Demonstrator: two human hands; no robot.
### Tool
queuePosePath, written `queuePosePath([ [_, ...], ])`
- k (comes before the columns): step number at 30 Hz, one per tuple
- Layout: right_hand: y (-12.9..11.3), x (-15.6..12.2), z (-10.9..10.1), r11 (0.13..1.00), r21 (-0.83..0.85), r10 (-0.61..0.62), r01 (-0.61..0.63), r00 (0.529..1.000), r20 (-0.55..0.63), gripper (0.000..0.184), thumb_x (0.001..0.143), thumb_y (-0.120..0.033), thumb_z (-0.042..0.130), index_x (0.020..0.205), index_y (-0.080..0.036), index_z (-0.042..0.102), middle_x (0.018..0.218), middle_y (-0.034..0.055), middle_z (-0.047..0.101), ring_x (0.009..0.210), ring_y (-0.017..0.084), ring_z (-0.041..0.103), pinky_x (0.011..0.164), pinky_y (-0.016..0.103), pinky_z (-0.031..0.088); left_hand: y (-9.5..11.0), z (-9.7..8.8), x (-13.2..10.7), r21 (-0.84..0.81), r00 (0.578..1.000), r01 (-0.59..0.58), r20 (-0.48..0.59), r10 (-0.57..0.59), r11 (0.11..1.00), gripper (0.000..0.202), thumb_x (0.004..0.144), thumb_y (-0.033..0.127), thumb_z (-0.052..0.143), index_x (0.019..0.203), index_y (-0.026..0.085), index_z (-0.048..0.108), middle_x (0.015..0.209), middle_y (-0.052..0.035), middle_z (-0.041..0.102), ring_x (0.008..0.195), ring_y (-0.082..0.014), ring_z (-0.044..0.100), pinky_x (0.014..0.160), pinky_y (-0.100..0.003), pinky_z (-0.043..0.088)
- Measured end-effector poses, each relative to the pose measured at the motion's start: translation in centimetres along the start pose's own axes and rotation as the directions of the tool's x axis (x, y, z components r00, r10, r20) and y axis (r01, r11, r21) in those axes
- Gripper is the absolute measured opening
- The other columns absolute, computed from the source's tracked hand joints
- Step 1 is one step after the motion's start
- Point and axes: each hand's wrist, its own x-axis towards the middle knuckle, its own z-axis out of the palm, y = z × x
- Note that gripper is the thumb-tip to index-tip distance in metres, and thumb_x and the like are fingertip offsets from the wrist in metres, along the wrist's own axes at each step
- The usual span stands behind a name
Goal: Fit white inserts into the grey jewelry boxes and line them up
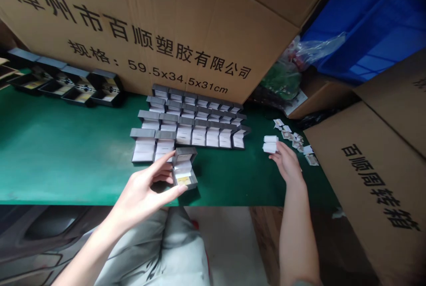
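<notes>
Near the table's front edge, my left hand grips a small grey jewelry box by its side, thumb at the front. Its lid is raised, showing a white lining and a yellowish piece at the front. To the right, my right hand pinches a folded white card insert above the green table. Beyond it lies a loose spread of small white cards. Rows of open grey boxes with white linings stand just behind the held box.
A large cardboard carton walls off the back of the green table. Several black open boxes sit at the back left. More cartons, a blue bin and plastic bags crowd the right.
</notes>
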Motion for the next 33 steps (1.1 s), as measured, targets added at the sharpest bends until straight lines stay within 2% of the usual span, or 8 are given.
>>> queuePosePath([
  [3,0.0,-0.9,0.6,1.0,0.025,0.014,-0.015,0.999,0.041,0.072,0.083,-0.081,0.064,0.11,-0.016,0.078,0.088,0.0107,0.079,0.068,0.021,0.073,0.055,0.029,0.053,-0.1,0.0,0.0,0.002,1.0,0.019,0.007,-0.019,1.0,0.09,0.076,0.065,0.081,0.151,0.018,0.059,0.1,-0.0079,0.079,0.079,-0.0248,0.076,0.081,-0.041,0.069],
  [9,1.2,-1.7,0.6,0.99,-0.141,-0.014,-0.007,0.989,-0.15,0.071,0.085,-0.083,0.06,0.083,-0.014,0.079,0.059,0.0055,0.067,0.054,0.019,0.059,0.054,0.031,0.045,-0.2,0.0,-0.1,-0.011,1.0,0.02,0.016,-0.02,1.0,0.09,0.077,0.064,0.08,0.151,0.017,0.06,0.096,-0.0075,0.078,0.078,-0.0243,0.076,0.081,-0.04,0.067],
  [11,1.5,-1.6,0.4,0.982,-0.191,-0.051,0.009,0.975,-0.216,0.069,0.086,-0.081,0.06,0.084,-0.014,0.079,0.066,0.008,0.069,0.063,0.022,0.063,0.06,0.033,0.049,-0.2,0.0,-0.1,-0.013,1.0,0.017,0.008,-0.017,1.0,0.09,0.077,0.064,0.081,0.15,0.017,0.06,0.094,-0.007,0.078,0.077,-0.0242,0.075,0.08,-0.04,0.067],
  [14,1.6,-1.6,0.3,0.974,-0.217,-0.12,0.06,0.953,-0.277,0.065,0.088,-0.074,0.061,0.11,-0.015,0.078,0.106,0.0154,0.074,0.089,0.027,0.071,0.075,0.037,0.058,-0.4,0.0,0.0,-0.02,1.0,0.007,0.017,-0.007,1.0,0.091,0.077,0.064,0.081,0.151,0.016,0.059,0.099,-0.0084,0.078,0.079,-0.0249,0.076,0.08,-0.04,0.068],
  [19,1.4,-1.8,0.5,0.924,-0.248,-0.311,0.292,0.949,-0.042,0.049,0.093,-0.063,0.063,0.12,-0.024,0.073,0.148,0.0173,0.06,0.13,0.032,0.064,0.097,0.047,0.06,-0.5,-0.2,-0.2,-0.032,0.995,-0.036,0.09,0.038,0.999,0.087,0.079,0.055,0.083,0.154,0.019,0.057,0.103,-0.0077,0.078,0.079,-0.0225,0.075,0.081,-0.038,0.068],
  [22,0.9,-2.1,0.3,0.898,-0.28,-0.325,0.34,0.94,0.099,0.043,0.094,-0.063,0.063,0.106,-0.023,0.075,0.136,0.0156,0.068,0.124,0.032,0.067,0.096,0.048,0.06,-0.5,-0.4,-0.4,-0.053,0.989,-0.054,0.137,0.061,0.997,0.084,0.079,0.051,0.084,0.153,0.02,0.059,0.103,-0.0068,0.079,0.08,-0.0218,0.075,0.083,-0.037,0.068],
  [27,0.3,-3.5,-0.9,0.876,-0.326,-0.29,0.355,0.928,0.233,0.042,0.09,-0.064,0.071,0.099,-0.024,0.077,0.122,0.0118,0.072,0.101,0.027,0.07,0.074,0.037,0.057,-0.3,-0.6,-0.4,-0.081,0.985,-0.041,0.164,0.054,0.996,0.084,0.079,0.05,0.084,0.153,0.02,0.059,0.104,-0.0065,0.078,0.081,-0.0205,0.074,0.083,-0.035,0.068],
  [33,-0.4,-7.9,-0.2,0.85,-0.376,-0.303,0.37,0.926,0.227,0.033,0.088,-0.056,0.073,0.096,-0.025,0.073,0.125,0.011,0.075,0.097,0.027,0.068,0.074,0.038,0.056,0.2,-0.4,-0.3,-0.069,0.988,0.011,0.153,-0.001,0.998,0.083,0.079,0.05,0.084,0.152,0.019,0.059,0.103,-0.0056,0.076,0.079,-0.0196,0.073,0.082,-0.035,0.066],
])
